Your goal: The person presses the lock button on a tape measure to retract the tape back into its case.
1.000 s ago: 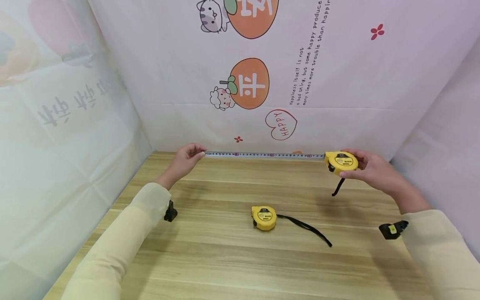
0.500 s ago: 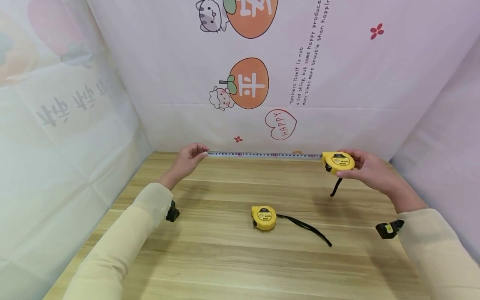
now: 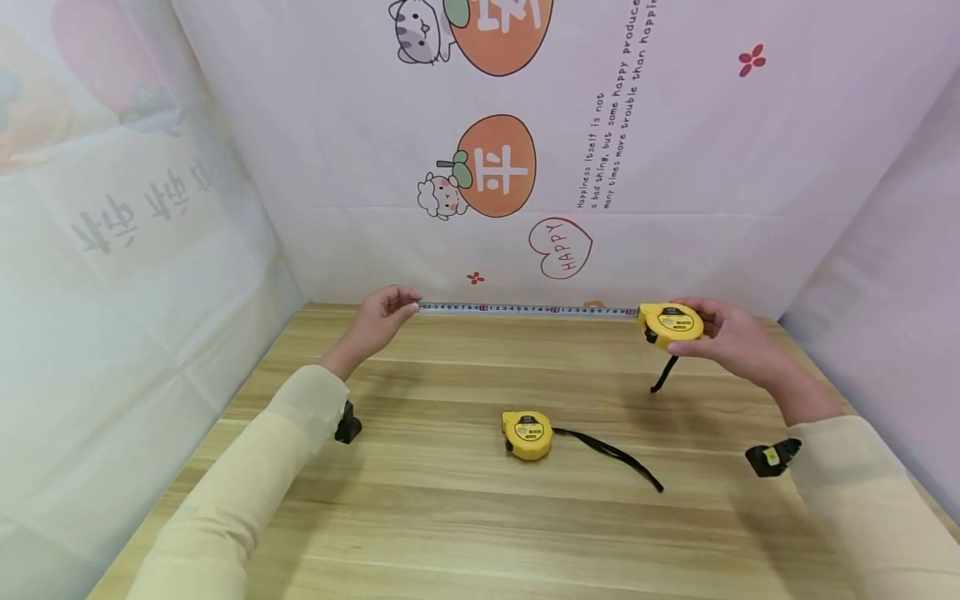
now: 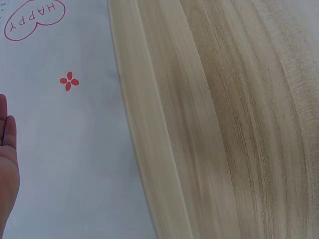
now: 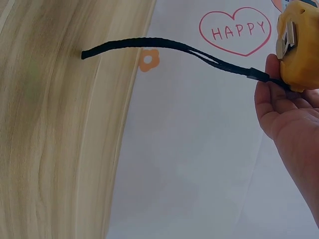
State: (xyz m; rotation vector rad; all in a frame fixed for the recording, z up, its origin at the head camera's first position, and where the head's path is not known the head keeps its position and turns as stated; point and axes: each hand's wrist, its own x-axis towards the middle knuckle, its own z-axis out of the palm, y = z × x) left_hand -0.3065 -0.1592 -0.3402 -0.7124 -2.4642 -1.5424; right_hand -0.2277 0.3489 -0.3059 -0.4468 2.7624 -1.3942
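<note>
Near the back of the table, my left hand (image 3: 382, 321) pinches the free end of a pulled-out tape blade (image 3: 525, 309) between thumb and fingers. The blade runs straight across to a yellow tape measure (image 3: 671, 325), which my right hand (image 3: 723, 337) grips by its case, raised over the table. From that case a black wrist strap (image 5: 164, 44) hangs, seen at length in the right wrist view. A second yellow tape measure (image 3: 527, 435) lies on the table between the arms. Only the edge of my left hand (image 4: 7, 164) shows in the left wrist view.
The wooden table (image 3: 450, 517) meets a printed white cloth (image 3: 360, 192) at the back, with more cloth at both sides. The second tape measure's black strap (image 3: 611, 452) trails to the right on the table. Black wrist cameras (image 3: 772, 457) sit at both cuffs.
My right hand has moved slightly left with the tape measure, and my left hand slightly right with the blade's end. The visible blade is a little shorter. The second tape measure stays put.
</note>
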